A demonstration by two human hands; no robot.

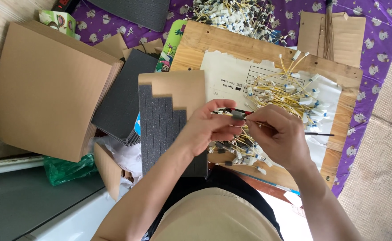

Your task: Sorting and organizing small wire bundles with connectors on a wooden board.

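We pinch a small dark piece between both hands above a wooden board.

Taking the wooden board (196, 49) as our landmark: it lies on a purple patterned cloth (379, 31), and a big stack of brown cardboard sheets (48, 85) sits well off its left edge. Just beside that same edge lie dark grey foam strips (160, 129). A torn white paper (223, 76) covers the board's middle, with a heap of yellow wires (289, 93) on it. Over the board's near edge, our left hand (207, 127) and right hand (281, 134) meet, each grip clenched on the small dark piece (238, 115) held between their fingertips.
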